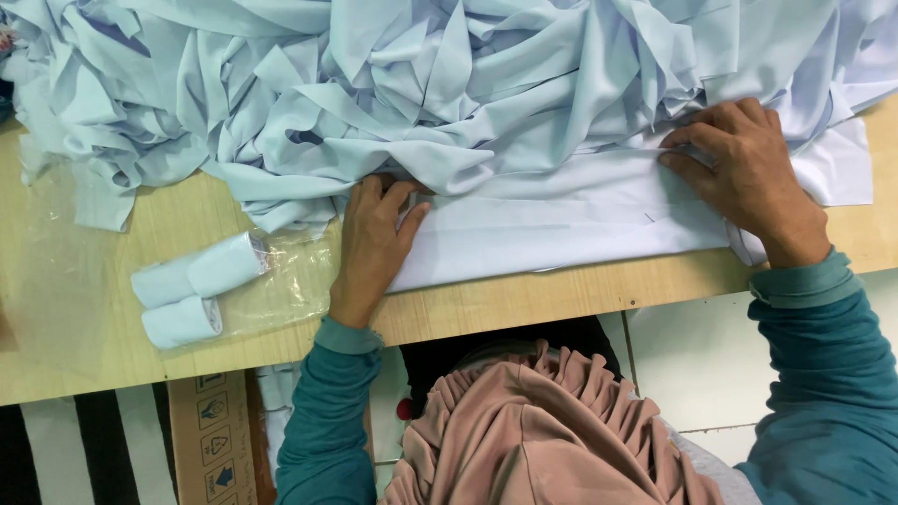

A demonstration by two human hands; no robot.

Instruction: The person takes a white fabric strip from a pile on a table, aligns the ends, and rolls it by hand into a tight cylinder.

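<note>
While a heap of pale blue cloth pieces covers the far side of the wooden table, the work is done on the flat folded cloth that lies along the near edge. At the left of the table, two white rolls rest on a clear plastic bag, just beside the left hand and apart from the cloth. The left hand is laid flat and spread, its fingers pressed on the left end of the folded cloth, nothing being gripped. At the right, the right hand is set with its fingers bent and pressed down on the fold line, where the heap meets the flat piece; whether an edge is pinched there cannot be told. For a clean crease, the cloth is best kept taut between both hands, the edges held even, and the loose heap kept off the fold.
</note>
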